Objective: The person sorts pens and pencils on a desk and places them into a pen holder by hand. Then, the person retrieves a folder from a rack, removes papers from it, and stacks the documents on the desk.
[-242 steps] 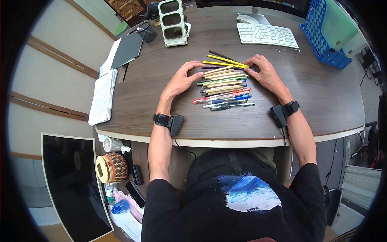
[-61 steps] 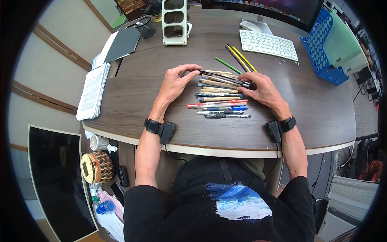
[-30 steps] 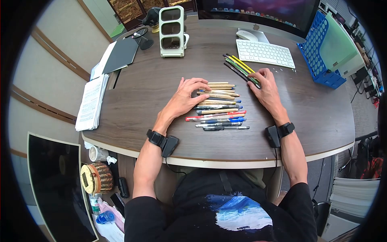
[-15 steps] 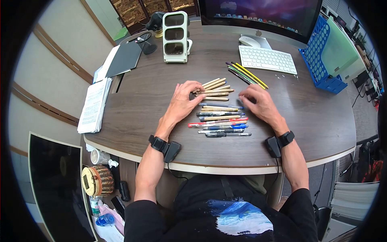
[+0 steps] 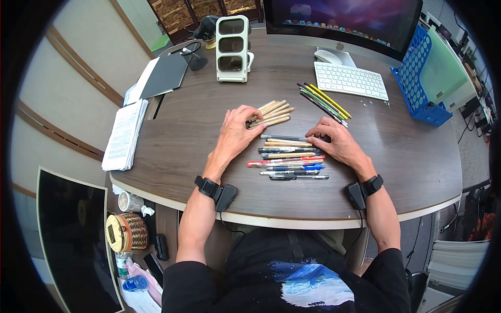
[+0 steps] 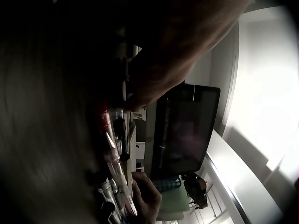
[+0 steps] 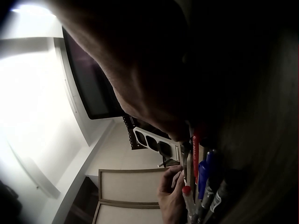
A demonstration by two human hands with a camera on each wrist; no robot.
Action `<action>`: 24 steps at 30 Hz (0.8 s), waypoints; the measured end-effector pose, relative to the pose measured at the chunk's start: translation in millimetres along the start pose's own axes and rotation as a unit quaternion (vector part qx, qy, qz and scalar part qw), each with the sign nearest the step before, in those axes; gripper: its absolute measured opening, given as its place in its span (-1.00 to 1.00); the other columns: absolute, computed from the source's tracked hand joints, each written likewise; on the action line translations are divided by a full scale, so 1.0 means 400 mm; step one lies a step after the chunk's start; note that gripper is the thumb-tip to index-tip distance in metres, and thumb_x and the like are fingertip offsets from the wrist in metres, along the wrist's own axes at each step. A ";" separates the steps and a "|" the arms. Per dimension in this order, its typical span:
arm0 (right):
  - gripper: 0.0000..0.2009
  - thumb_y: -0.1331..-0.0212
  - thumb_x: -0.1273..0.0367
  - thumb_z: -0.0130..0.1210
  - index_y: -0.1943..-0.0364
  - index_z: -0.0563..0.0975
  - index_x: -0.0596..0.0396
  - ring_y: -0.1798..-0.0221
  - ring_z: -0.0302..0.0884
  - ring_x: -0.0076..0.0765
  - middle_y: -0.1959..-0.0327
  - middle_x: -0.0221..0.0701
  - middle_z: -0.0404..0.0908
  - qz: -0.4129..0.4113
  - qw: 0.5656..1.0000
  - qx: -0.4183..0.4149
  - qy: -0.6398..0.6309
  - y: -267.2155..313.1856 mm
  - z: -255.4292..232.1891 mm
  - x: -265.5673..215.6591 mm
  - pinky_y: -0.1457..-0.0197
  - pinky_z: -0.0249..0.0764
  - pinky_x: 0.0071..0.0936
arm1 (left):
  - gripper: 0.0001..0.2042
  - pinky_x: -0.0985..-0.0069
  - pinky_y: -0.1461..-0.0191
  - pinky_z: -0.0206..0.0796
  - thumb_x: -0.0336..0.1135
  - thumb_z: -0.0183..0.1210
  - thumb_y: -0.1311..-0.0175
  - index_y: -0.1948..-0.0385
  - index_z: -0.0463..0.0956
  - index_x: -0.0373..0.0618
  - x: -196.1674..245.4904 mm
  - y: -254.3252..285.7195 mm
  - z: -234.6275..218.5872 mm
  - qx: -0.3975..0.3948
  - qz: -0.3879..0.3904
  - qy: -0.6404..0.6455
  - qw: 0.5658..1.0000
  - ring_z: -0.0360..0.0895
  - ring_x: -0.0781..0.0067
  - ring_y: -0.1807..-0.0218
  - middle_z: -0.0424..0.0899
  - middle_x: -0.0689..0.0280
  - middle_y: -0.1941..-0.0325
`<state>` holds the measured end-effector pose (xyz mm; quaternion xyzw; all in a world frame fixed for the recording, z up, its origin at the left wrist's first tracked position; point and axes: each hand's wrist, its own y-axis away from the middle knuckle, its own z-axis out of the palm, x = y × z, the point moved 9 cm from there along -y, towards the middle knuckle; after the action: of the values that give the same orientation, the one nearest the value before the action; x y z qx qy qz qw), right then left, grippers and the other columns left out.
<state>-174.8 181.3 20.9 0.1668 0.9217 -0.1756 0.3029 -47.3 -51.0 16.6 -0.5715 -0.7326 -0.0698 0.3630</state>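
My left hand point(image 5: 237, 128) curls its fingers round the left ends of several plain wooden pencils point(image 5: 275, 110), which fan out toward the back right. At the right end of a dark, slim pen point(image 5: 282, 137), the thumb and fingertips of my right hand point(image 5: 336, 140) pinch it. Just nearer lies a row of pens and pencils, among them a red pen point(image 5: 261, 163), a blue pen point(image 5: 313, 167) and a black pen point(image 5: 297, 177). Several coloured pencils point(image 5: 329, 101) lie slanted together beyond my right hand. Both wrist views are dark; the fingertips are mostly hidden there.
A keyboard point(image 5: 349, 81) and mouse point(image 5: 327, 56) sit before the monitor point(image 5: 344, 26). To the right stands a blue file holder point(image 5: 417, 78). A white three-window stand point(image 5: 232, 49) is at the back, with stacked papers point(image 5: 125, 135) at the left edge.
The coloured pencils went from the row to the back right. My right hand then left them and came to the dark pen. My left hand has drawn the wooden pencils leftward, away from the pens.
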 end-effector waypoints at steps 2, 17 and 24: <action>-0.82 -0.44 0.31 0.36 0.05 0.79 0.11 0.12 0.64 -0.36 0.15 -0.38 0.64 0.004 1.000 0.001 -0.002 -0.002 -0.002 -0.003 0.03 0.62 -0.32 | -0.74 0.17 -0.39 0.40 -0.15 0.46 -0.36 0.04 0.72 -0.01 -0.026 0.003 -0.019 0.029 -0.017 -0.043 0.999 0.60 0.12 -0.22 0.73 0.33 -0.10; -0.84 -0.43 0.34 0.34 0.09 0.78 0.13 0.15 0.66 -0.33 0.21 -0.36 0.65 0.017 1.000 0.012 -0.019 -0.002 -0.014 -0.007 0.04 0.62 -0.31 | -0.71 0.10 -0.35 0.43 -0.07 0.41 -0.42 0.04 0.66 -0.03 -0.137 0.018 -0.103 0.104 -0.113 -0.091 0.984 0.58 0.01 -0.27 0.67 0.20 -0.12; -0.84 -0.40 0.33 0.34 0.09 0.79 0.10 0.14 0.61 -0.33 0.20 -0.36 0.61 0.032 0.999 -0.018 -0.026 0.002 -0.014 0.005 -0.01 0.60 -0.28 | -0.79 0.11 -0.48 0.36 -0.20 0.44 -0.40 0.06 0.72 0.00 -0.013 0.012 -0.103 0.121 0.053 -0.069 0.989 0.59 0.11 -0.31 0.70 0.25 -0.19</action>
<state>-178.6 184.7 23.7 0.1858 0.9107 -0.1534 0.3356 -23.9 -74.9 41.8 -0.5650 -0.7275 0.0788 0.3812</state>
